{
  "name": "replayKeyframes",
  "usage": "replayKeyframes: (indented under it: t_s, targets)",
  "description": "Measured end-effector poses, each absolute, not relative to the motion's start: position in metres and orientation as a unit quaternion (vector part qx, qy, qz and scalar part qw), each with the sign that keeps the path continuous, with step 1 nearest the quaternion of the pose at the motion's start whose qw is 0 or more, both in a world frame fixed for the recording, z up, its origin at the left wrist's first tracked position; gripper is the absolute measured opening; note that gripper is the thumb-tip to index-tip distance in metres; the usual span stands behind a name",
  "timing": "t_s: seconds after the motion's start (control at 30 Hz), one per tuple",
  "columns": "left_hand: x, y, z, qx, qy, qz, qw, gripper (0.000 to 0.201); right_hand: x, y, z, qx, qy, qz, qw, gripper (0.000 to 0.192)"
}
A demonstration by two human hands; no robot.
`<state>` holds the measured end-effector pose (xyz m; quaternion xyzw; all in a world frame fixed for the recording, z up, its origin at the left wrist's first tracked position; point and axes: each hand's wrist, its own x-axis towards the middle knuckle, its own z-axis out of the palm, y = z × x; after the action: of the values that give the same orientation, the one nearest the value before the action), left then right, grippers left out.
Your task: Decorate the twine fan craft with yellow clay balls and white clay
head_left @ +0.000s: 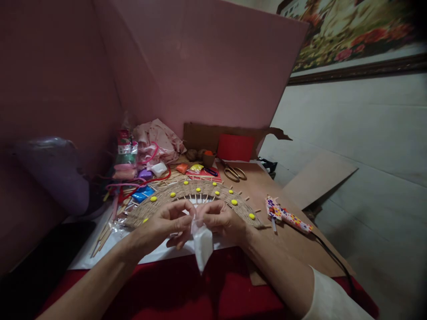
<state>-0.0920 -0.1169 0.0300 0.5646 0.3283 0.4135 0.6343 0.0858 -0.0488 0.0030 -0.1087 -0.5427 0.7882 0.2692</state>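
Note:
Between my two hands hangs a small clear plastic packet of white clay (203,244), its top edge pinched by the fingers. My left hand (173,220) grips it from the left with thumb and forefinger. From the other side my right hand (222,220) pinches the same edge. Behind the hands lies a fan-shaped woven twine piece (182,190) on thin wooden sticks, dotted with several yellow discs (234,202). The hands hide part of its lower middle.
A floral glue gun (287,215) lies right on brown cardboard (256,186), its cord trailing over the edge. Scissors (233,172), a red card (235,147), orange (182,168) and blue packets (143,194) lie behind. Pink cloth (158,140) is heaped at the back left.

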Motion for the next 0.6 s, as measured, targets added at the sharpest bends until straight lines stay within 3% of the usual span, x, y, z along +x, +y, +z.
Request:
replayKeyframes:
  t_s: [0.37, 0.6]
  targets:
    - [-0.092, -0.116, 0.030, 0.544, 0.331, 0.390, 0.665, 0.020, 0.085, -0.049, 0.002, -0.084, -0.532, 0.799, 0.266, 0.018]
    - [-0.082, -0.114, 0.028, 0.507, 0.408, 0.474, 0.594, 0.027, 0.086, -0.053, 0.008, -0.109, -0.533, 0.787, 0.290, 0.022]
